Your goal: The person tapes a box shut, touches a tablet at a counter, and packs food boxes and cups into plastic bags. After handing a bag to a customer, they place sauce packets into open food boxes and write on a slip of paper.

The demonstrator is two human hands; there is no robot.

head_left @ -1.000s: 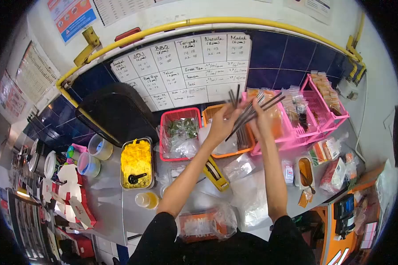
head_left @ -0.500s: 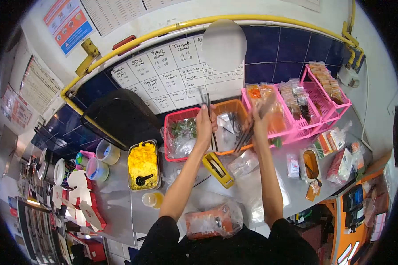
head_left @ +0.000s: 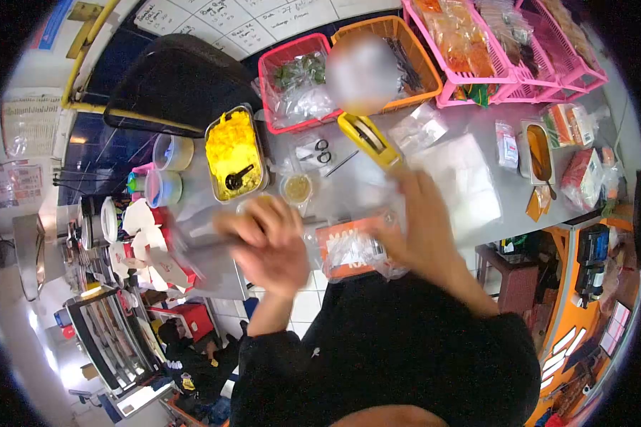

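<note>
My left hand [head_left: 271, 245] is smeared by motion, over the table's near left side. Its fingers look curled, and a dark blurred streak runs left from them; what it is I cannot make out. My right hand [head_left: 431, 231] hovers with thumb and fingers apart and nothing visible between them. Its thumb is beside an orange package in clear plastic [head_left: 342, 245] at the table's near edge. Just beyond its fingertips lies a yellow tool with a dark slot [head_left: 369, 139]. Scissors [head_left: 322, 151], a thin dark stick [head_left: 342, 163] and a small tub [head_left: 297, 188] lie between the hands.
A metal tray of yellow food [head_left: 231, 146] with a black spoon stands left. Pink [head_left: 269, 92] and orange [head_left: 434, 78] baskets line the back. Clear plastic sheets [head_left: 470, 192] lie right. Open red-white boxes [head_left: 153, 245] stand far left; another person [head_left: 192, 363] is beyond.
Both hands have come down from the baskets toward the near edge, the left one also moving left. The dark sticks are no longer plainly visible in them. The view has tilted down.
</note>
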